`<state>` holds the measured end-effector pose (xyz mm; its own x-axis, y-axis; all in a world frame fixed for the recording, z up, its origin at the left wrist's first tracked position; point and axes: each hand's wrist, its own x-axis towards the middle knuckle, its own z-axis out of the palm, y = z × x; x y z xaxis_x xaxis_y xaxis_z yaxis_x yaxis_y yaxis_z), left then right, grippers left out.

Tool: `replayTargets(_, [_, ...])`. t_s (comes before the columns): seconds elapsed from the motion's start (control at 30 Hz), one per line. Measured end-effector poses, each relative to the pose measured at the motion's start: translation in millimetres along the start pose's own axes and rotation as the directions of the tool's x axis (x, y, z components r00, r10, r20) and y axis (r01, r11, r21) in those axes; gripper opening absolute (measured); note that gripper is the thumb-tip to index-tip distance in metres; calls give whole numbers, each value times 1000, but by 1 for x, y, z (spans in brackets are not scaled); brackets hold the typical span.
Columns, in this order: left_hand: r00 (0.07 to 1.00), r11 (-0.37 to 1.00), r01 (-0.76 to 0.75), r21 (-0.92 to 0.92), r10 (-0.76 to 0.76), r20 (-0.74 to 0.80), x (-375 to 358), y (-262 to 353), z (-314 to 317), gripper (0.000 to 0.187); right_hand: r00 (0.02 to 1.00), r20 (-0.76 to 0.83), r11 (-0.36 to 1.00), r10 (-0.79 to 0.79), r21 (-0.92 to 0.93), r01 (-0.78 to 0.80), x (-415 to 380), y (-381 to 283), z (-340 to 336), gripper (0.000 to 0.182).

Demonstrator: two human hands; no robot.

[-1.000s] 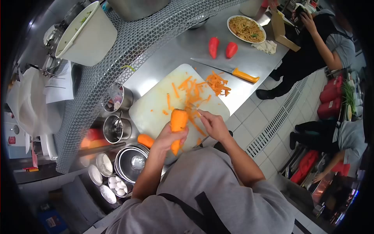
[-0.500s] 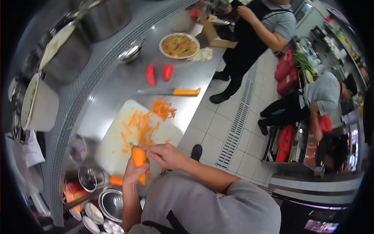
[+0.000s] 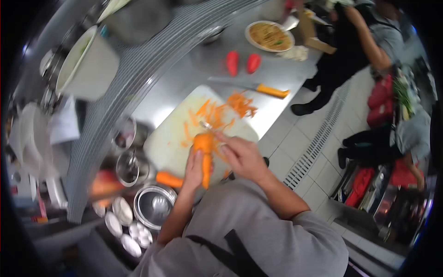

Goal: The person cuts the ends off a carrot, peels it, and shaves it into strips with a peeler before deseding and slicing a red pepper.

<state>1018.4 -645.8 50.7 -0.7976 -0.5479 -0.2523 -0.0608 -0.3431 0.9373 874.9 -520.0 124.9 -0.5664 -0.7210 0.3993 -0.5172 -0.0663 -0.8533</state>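
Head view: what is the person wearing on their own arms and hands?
Both hands are bare, with no gloves: the left hand and the right hand. The forearms are uncovered; short grey sleeves of a grey shirt end near the elbows. Dark apron straps cross the back. Motion blur hides any rings or watch.

Carrot peelings (image 3: 217,113) on the cutting board (image 3: 173,138), knife (image 3: 258,87) behind it

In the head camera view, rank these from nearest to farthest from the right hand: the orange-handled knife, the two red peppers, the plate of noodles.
From the right hand:
1. Orange-handled knife, on the counter just beyond the cutting board.
2. Red peppers, behind the knife.
3. Plate of noodles, at the far end of the counter.
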Motion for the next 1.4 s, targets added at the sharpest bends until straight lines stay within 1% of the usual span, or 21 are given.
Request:
replayTargets(0.13, [999, 997, 20, -77, -16, 52, -14, 14, 2, 44, 995, 96, 997, -28, 67, 22, -10, 23, 18, 31])
replayTargets(0.2, [994, 996, -30, -79, 39, 107, -17, 18, 0, 52, 945, 167, 957, 281, -125, -262, -6, 60, 25, 33])
replayTargets(0.3, [995, 997, -48, -65, 54, 85, -19, 20, 1, 53, 948, 161, 962, 274, -64, -267, -11, 35, 15, 34])
replayTargets(0.33, [996, 997, -38, -65, 43, 76, -22, 17, 0, 53, 980, 131, 989, 148, -19, -146, -14, 21, 15, 33])
replayTargets(0.43, [997, 995, 0, -102, 8, 76, -14, 16, -4, 43, 988, 156, 999, 1, -47, 7, -24, 14, 21, 31])
replayTargets(0.47, [997, 996, -14, -93, 22, 80, -15, 16, -6, 44, 981, 157, 980, 118, -180, -89, -22, 31, 22, 31])
replayTargets(0.5, [996, 996, -31, -89, 38, 79, -17, 15, -6, 44, 980, 155, 978, 121, -190, -91, -22, 41, 16, 31])
replayTargets(0.57, [996, 995, -12, -97, 21, 87, -18, 21, -3, 45, 915, 171, 925, 365, -178, -335, -16, 54, 5, 32])
replayTargets(0.63, [997, 993, 12, -114, -4, 77, -22, 19, -2, 46, 943, 150, 953, 298, -112, -283, -23, 27, 7, 32])
replayTargets(0.7, [991, 972, 118, -205, -101, 93, -14, 11, -5, 52, 988, 146, 999, 44, 17, -47, -27, 10, 12, 31])
replayTargets(0.73, [983, 959, 173, -223, -154, 102, -10, 2, -12, 57, 995, 97, 1000, 29, 4, -30, -26, 22, 18, 33])
replayTargets(0.77, [970, 943, 234, -236, -211, 121, -12, -8, -20, 62, 999, 43, 1000, 18, -16, -17, -29, 45, 26, 34])
replayTargets(0.83, [984, 947, 173, -271, -152, 97, -17, 3, -12, 69, 960, 105, 965, 260, 5, -262, -35, 87, 25, 34])
replayTargets(0.93, [970, 937, 205, -282, -156, 188, -17, 7, -12, 73, 950, 140, 958, 280, 17, -285, -25, 26, 12, 32])
replayTargets(1.0, [984, 952, 176, -252, -161, 79, -11, 4, -13, 76, 988, 152, 989, -4, 149, -19, -24, 16, 24, 32])
replayTargets(1.03, [984, 954, 171, -245, -154, 88, -10, 9, -13, 76, 990, 141, 989, -10, 146, -10, -22, 31, 26, 32])
replayTargets(1.1, [980, 932, 191, -307, -163, 113, -16, 19, -11, 77, 943, 195, 962, 269, -3, -274, -13, 56, 22, 33])
replayTargets(1.2, [978, 931, 188, -313, -149, 142, -15, 16, -17, 77, 974, 110, 971, 198, 114, -210, -12, 30, 12, 32])
replayTargets(1.3, [966, 883, 258, -393, -229, 118, -13, 11, -13, 79, 978, 201, 986, 58, 142, -87, -19, 23, 24, 35])
replayTargets(1.37, [955, 847, 289, -446, -223, 195, -15, -5, -29, 74, 901, 323, 954, 291, -166, -249, -35, 98, 41, 36])
replayTargets(1.4, [971, 863, 213, -458, -134, 198, -19, -8, -31, 65, 887, 290, 933, 359, -97, -346, -38, 100, 37, 37])
